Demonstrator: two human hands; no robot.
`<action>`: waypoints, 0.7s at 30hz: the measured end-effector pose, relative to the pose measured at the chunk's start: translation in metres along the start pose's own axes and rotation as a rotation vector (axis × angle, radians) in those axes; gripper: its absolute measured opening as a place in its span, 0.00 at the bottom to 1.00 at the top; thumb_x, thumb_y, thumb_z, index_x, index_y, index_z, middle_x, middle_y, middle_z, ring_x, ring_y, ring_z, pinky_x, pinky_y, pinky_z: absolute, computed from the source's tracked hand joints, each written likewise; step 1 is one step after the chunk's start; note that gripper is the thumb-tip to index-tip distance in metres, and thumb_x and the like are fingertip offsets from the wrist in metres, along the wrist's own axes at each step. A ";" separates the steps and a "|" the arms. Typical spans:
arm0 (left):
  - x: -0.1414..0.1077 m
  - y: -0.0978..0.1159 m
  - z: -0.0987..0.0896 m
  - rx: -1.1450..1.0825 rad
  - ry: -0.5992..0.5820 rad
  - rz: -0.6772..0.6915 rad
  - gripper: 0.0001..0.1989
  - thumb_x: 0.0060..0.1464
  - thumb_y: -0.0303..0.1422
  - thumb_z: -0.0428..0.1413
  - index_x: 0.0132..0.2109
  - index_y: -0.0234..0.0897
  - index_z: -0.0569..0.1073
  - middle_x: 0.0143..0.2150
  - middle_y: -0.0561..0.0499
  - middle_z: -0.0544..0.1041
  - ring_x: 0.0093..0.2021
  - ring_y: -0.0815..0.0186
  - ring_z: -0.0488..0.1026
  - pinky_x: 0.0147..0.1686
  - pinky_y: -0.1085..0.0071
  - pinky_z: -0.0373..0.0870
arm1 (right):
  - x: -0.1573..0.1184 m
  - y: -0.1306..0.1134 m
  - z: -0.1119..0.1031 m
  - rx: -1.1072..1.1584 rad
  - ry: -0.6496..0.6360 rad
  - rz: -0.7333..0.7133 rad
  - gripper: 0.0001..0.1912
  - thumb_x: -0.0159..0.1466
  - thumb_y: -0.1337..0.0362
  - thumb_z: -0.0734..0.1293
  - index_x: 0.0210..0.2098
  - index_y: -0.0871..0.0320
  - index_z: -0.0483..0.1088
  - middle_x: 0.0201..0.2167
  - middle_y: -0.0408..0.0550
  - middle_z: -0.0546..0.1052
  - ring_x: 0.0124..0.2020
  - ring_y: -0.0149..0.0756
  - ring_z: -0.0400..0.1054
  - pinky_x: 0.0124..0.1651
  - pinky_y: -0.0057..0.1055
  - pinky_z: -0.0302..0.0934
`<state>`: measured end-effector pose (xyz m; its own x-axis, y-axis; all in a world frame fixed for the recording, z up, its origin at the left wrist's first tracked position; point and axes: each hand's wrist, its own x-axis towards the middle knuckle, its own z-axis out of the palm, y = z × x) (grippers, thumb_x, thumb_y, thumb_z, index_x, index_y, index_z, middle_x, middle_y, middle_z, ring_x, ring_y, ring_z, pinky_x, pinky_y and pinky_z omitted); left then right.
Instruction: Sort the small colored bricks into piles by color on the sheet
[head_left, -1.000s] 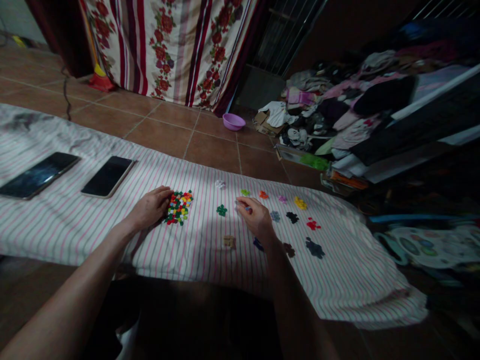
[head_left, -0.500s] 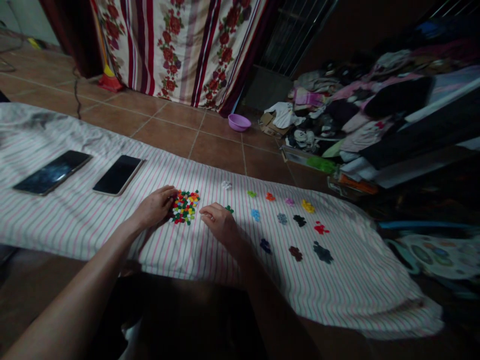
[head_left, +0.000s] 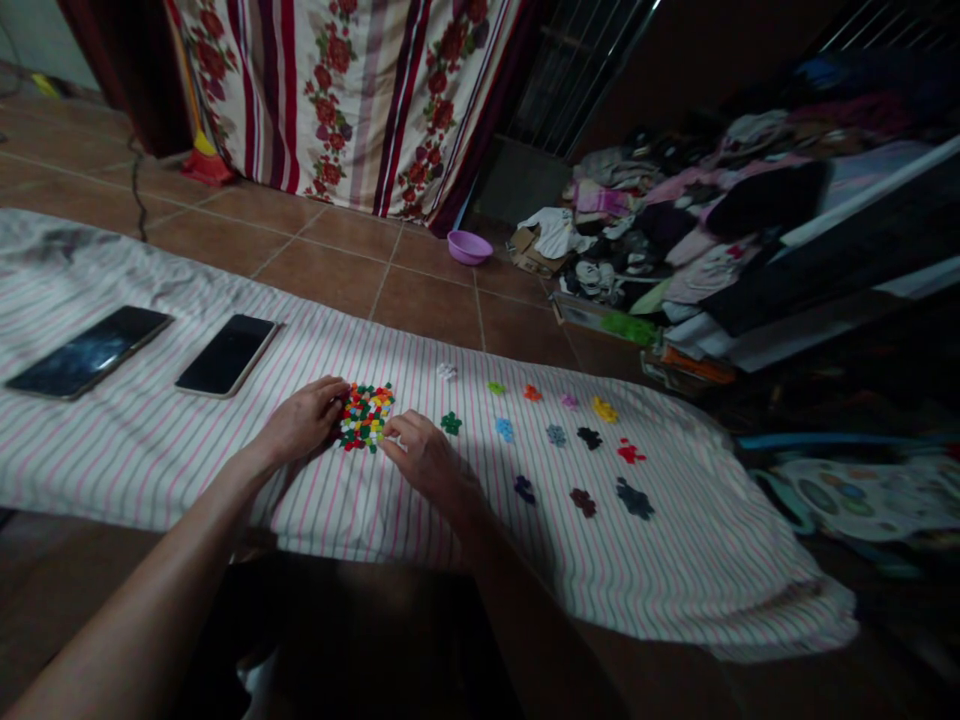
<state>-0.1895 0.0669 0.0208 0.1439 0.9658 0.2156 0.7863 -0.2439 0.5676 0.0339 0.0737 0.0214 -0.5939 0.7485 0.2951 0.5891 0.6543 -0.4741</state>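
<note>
A spread of small mixed-colour pieces (head_left: 367,412), like tiny beads or bricks, lies on the striped cloth (head_left: 330,530). At its left edge rests my left hand (head_left: 304,420), fingers loosely bent and touching the outer pieces; I see nothing held in it. My right hand (head_left: 420,452) is at the right edge of the spread, thumb and fingertips drawn together low over the pieces. Whatever may be between those fingertips is too small to make out. Just beyond my right hand sits a dark green pile (head_left: 451,423), with a white pile (head_left: 447,371) further back.
Single-colour piles lie to the right, including light blue (head_left: 505,430), yellow (head_left: 604,409), red (head_left: 631,451), brown (head_left: 583,502) and dark grey (head_left: 634,498). Two phones, one pale-edged (head_left: 227,355) and one larger (head_left: 90,350), lie left. A purple basin (head_left: 469,247) stands on the floor.
My right hand has moved left, from beside the green pile to the edge of the mixed pieces, uncovering the green pile. My left hand stays by the spread. The view has shifted slightly.
</note>
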 end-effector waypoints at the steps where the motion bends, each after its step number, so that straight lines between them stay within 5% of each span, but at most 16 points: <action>1: 0.000 -0.001 0.000 -0.003 0.001 0.004 0.18 0.60 0.36 0.42 0.50 0.40 0.72 0.52 0.47 0.75 0.51 0.62 0.73 0.52 0.63 0.70 | 0.000 0.001 0.000 0.013 0.010 -0.005 0.05 0.62 0.71 0.65 0.32 0.55 0.68 0.32 0.47 0.74 0.36 0.37 0.68 0.42 0.33 0.63; 10: 0.001 0.004 0.002 0.011 -0.015 0.014 0.18 0.59 0.35 0.42 0.50 0.38 0.72 0.52 0.46 0.75 0.51 0.61 0.72 0.53 0.62 0.69 | -0.007 0.015 -0.005 0.152 0.176 0.031 0.06 0.56 0.72 0.60 0.26 0.54 0.62 0.25 0.41 0.68 0.27 0.31 0.64 0.33 0.27 0.60; 21: 0.002 0.008 0.003 0.043 -0.026 0.044 0.20 0.59 0.34 0.42 0.51 0.38 0.73 0.51 0.45 0.75 0.52 0.61 0.72 0.55 0.61 0.69 | -0.024 0.067 -0.051 0.122 0.375 0.361 0.07 0.57 0.61 0.63 0.32 0.56 0.71 0.26 0.43 0.72 0.27 0.31 0.66 0.34 0.28 0.63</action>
<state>-0.1814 0.0668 0.0233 0.1938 0.9563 0.2189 0.8038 -0.2827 0.5234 0.1150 0.1048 0.0247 -0.1154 0.9254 0.3611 0.6387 0.3476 -0.6865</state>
